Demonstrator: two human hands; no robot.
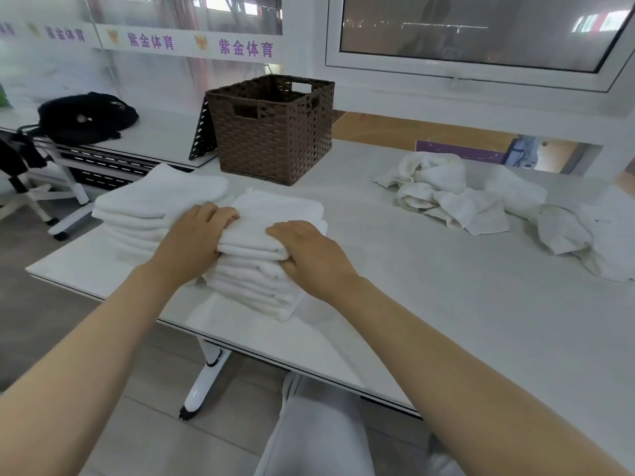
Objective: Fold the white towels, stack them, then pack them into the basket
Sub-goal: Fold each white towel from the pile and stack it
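Both hands grip the top towels of the near stack (261, 266) on the worktop (429, 304): the left hand (197, 240) and the right hand (311, 254) curl round its sides. A second stack (151, 207) lies just left. The basket (271, 132) stands behind; unfolded towels (457, 197) lie at the right.

Purple characters 紫金体育 are read on a white banner strip (192, 42) running across the glass partition at the upper left of the frame. The text is repeated three times: fully legible at upper centre and just left of it, blurred at the far left. An orange fox-like logo (201, 42) is printed before each repeat. No other text, number or label is readable anywhere else.
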